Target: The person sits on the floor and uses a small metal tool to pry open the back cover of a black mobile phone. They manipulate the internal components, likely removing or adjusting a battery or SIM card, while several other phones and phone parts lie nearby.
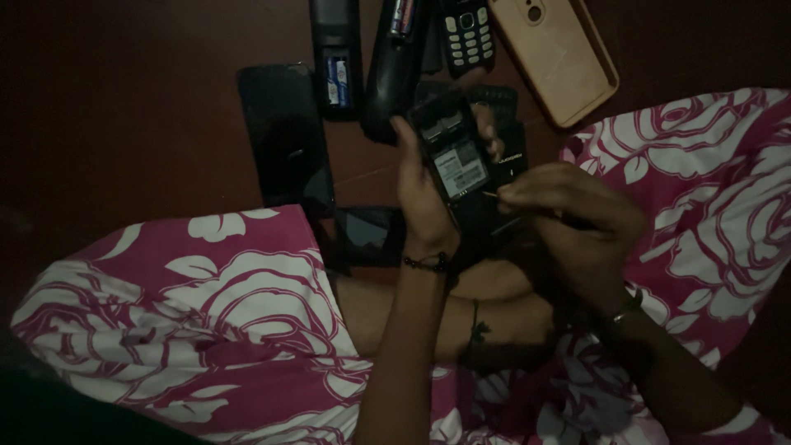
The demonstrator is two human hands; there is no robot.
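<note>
Dim light; person seated on a dark reddish floor (124, 124), knees draped in pink cloth with white rose print (206, 313).

Left hand (420, 194) was closed around a small black phone (455, 156), back cover off, held upright and tilted over the lap. A pale rectangular label (461, 171) sat in the opened back, small dark print on it, unreadable. Right hand (568, 206) was pinched shut on a thin light-coloured pin-like tool (492, 195), its tip touching the phone's lower right edge just beside the label. What kind of tool, could not tell.

On the floor above the hands, left to right: a flat black slab (284, 136), likely a phone or cover lying face down; a black remote control (336, 58) with its battery bay open and a blue-and-white cell (335, 81) in it; a second dark curved handset (394, 66) with batteries (401, 15) showing near the top edge; a keypad phone (467, 35) face up; a tan phone case (556, 53) lying inside up, camera hole at the top. More dark parts (498, 99) lay behind the held phone, partly hidden by it. A dark bracelet ringed each wrist.
</note>
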